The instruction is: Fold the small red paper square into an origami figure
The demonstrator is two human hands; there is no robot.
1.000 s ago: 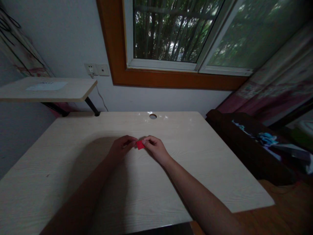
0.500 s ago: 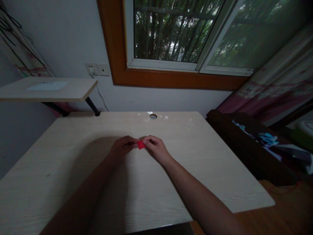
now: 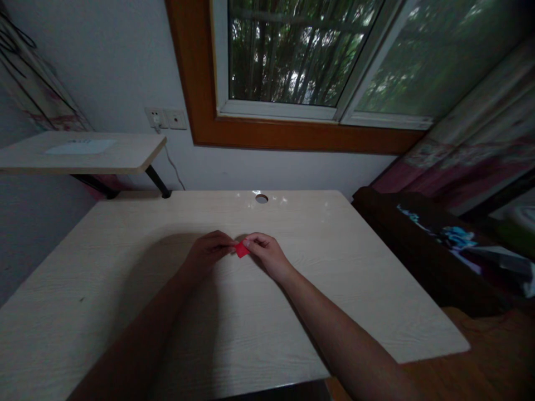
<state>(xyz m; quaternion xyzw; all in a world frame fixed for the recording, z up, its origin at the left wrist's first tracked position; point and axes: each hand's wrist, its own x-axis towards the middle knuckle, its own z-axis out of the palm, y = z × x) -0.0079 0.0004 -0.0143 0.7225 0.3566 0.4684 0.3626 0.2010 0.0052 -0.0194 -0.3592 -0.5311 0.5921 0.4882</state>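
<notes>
The right hand (image 3: 270, 256) pinches a small red piece (image 3: 242, 249), apparently paper, between closed thumb and fingers mid-desk; the left hand (image 3: 203, 253) meets its left side, its exact hold unclear. A light, even pinch by 2 hands likely controls it best. The desk (image 3: 355, 312) spreads widely either side; its far edge lies past 1 round hole (image 3: 261, 199).

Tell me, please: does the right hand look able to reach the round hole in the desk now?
Probably yes. The hole lies beyond the right hand, with only desk surface showing between; however, the hand is occupied, pinching the red paper.
</notes>
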